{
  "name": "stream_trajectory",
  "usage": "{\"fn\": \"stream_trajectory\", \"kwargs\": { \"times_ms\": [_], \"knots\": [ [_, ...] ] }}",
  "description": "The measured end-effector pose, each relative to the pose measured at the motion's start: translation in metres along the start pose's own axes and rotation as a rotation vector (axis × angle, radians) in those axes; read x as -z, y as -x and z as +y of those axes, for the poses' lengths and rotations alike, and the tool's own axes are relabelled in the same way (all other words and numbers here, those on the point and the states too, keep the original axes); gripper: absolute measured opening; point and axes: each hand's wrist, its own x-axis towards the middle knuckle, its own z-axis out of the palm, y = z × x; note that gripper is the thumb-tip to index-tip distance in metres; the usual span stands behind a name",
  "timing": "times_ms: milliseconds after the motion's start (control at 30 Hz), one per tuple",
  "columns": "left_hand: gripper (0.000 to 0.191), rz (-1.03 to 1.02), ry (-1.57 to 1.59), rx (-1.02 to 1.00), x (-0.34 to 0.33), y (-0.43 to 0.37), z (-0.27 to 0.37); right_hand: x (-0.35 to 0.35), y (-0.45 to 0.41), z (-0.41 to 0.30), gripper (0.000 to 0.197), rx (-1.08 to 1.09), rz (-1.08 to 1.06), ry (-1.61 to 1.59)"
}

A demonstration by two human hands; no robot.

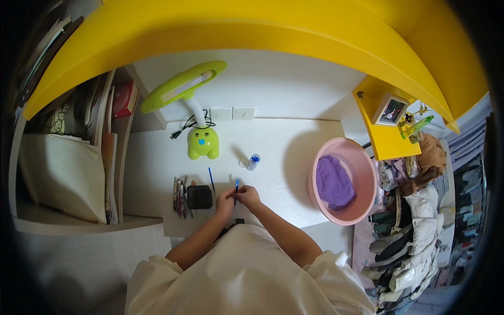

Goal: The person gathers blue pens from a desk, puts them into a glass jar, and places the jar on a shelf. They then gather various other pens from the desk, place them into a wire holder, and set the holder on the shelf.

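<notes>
Over the white desk, a slim blue pen [237, 183] stands out between my two hands, its tip pointing away from me. My left hand [225, 202] grips it from the left, and the fingers of my right hand [249, 196] close on it from the right. Part of its shaft is hidden by the fingers. A thin blue stick, perhaps a pen refill [211, 178], lies just left of the pen. Farther off stands a small clear tub [254, 162] with several blue pieces inside; a round, pale lid [243, 163] is beside it.
Several pens [181, 197] lie left of a black case [199, 197]. A green desk lamp [203, 143] with a coiled cord stands behind. On the right, a pink basin [364, 177] holds a purple cloth [334, 183]. A yellow shelf [252, 31] overhangs the desk.
</notes>
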Motion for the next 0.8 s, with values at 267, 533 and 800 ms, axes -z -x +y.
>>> {"fn": "stream_trajectory", "kwargs": {
  "times_ms": [267,533,800],
  "knots": [
    [0.033,0.0,0.05,-0.031,-0.004,0.02,0.029,0.012,0.02,-0.015,0.023,0.244,0.012,0.058],
    [0.036,-0.015,0.07,-0.29,-0.02,0.023,0.074,0.041,0.05,-0.061,0.014,0.457,0.142,0.052],
    [0.042,-0.166,0.097,-0.433,-0.039,0.014,0.141,0.084,0.054,-0.102,0.012,0.637,0.29,-0.039]
  ]
}}
